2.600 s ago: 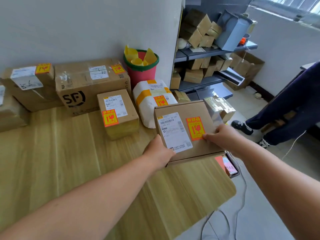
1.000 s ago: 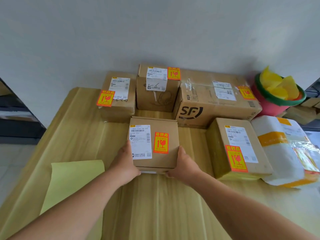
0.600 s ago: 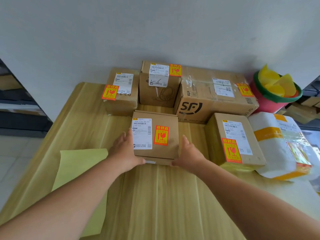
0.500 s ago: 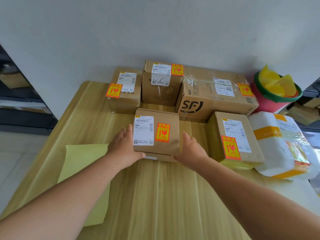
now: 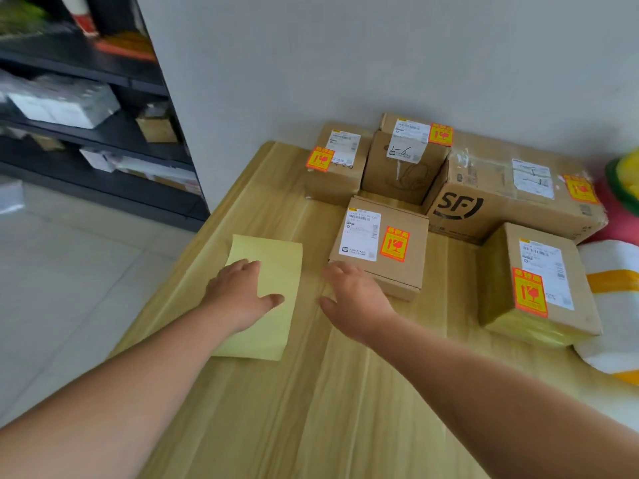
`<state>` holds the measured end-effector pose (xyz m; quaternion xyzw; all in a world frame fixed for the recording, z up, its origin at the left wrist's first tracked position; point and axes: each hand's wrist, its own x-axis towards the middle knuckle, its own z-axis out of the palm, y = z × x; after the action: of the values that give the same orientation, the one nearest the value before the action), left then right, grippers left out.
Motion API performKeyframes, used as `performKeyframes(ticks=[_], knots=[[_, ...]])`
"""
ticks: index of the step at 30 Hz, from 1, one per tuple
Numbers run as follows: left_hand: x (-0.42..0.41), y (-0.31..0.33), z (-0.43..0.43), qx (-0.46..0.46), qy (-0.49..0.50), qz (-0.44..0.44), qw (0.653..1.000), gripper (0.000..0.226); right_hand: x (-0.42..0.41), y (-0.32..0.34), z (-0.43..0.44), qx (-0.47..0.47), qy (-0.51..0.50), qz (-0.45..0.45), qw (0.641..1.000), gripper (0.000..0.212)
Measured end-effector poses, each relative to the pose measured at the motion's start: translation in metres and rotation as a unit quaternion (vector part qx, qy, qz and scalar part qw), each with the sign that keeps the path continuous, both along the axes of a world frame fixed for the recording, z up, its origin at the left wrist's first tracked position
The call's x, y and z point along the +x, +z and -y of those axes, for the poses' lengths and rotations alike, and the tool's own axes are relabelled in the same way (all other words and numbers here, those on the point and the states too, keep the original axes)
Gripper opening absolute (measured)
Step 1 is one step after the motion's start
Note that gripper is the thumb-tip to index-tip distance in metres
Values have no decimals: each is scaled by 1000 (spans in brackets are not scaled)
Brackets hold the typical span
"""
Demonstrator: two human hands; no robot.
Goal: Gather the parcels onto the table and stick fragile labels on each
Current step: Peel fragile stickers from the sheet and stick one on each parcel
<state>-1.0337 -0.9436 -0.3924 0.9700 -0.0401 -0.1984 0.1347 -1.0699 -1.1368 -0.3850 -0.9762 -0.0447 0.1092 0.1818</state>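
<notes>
Parcels grouped on the far and right part of the wooden surface point(image 5: 311, 409), against a white wall. Nearest the hands, a small flat box point(image 5: 378, 243), with a white shipping slip and an orange fragile label point(image 5: 395, 243) side by side on its lid. Behind it, in a row along the wall: a left box point(image 5: 337, 167), a taller middle box point(image 5: 408, 167) and a large SF box point(image 5: 501, 188), packed close together, each with an orange label on top. Right of the small flat box and apart from it, a front-right box point(image 5: 539, 281), likewise labelled. Just beside that, cut by the frame edge, a white wrapped parcel point(image 5: 612, 257) banded in yellow-orange tape.

Left hand point(image 5: 242, 295) flat, palm down, fingers straight, resting on a pale yellow backing sheet point(image 5: 276, 257) spread on the surface left of the small flat box; grasping nothing. Right hand point(image 5: 356, 302) released as well, palm down, fingers spread and relaxed, just before the near left corner of the small flat box. Fingertips at that corner, contact impossible to tell. Strip of bare wood between the two hands.

Pink bucket point(image 5: 622, 226) with a green rim at the right edge, beside the SF box. Dark shelving point(image 5: 103, 133) left of the wall, blurred packages on it.
</notes>
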Motion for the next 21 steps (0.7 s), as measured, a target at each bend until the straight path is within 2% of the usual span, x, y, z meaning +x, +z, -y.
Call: performKeyframes(ticks=[3, 6, 8, 9, 11, 13, 16, 19, 21], knots=[[-8, -9, -22, 10, -80, -80, 994, 110, -1, -6, -19, -20, 16, -18, 1000, 50], [-19, -33, -38, 112, -193, -127, 967, 125, -3, -16, -31, -20, 1, -37, 999, 49], [-25, -50, -49, 156, -229, -124, 953, 108, -6, -21, -38, -15, -15, -48, 999, 48], [-26, -54, -53, 164, -241, -103, 951, 90, -8, -23, -41, -17, -22, -51, 998, 48], [-24, -62, -61, 148, -256, -38, 955, 45, -11, -24, -47, -22, -33, -59, 997, 48], [-21, -59, -68, 95, -234, -1, 968, 20, -16, -24, -52, -21, -48, -69, 996, 47], [-9, -37, -67, 7, -189, -10, 982, 17, -22, -18, -55, -5, -61, -82, 995, 53], [4, 1, -55, -75, -184, 1, 980, 18, -25, 1, -55, 20, -74, -96, 992, 66], [11, 32, -44, -134, -185, 12, 973, 16, -26, 18, -52, 28, -100, -94, 990, 59]])
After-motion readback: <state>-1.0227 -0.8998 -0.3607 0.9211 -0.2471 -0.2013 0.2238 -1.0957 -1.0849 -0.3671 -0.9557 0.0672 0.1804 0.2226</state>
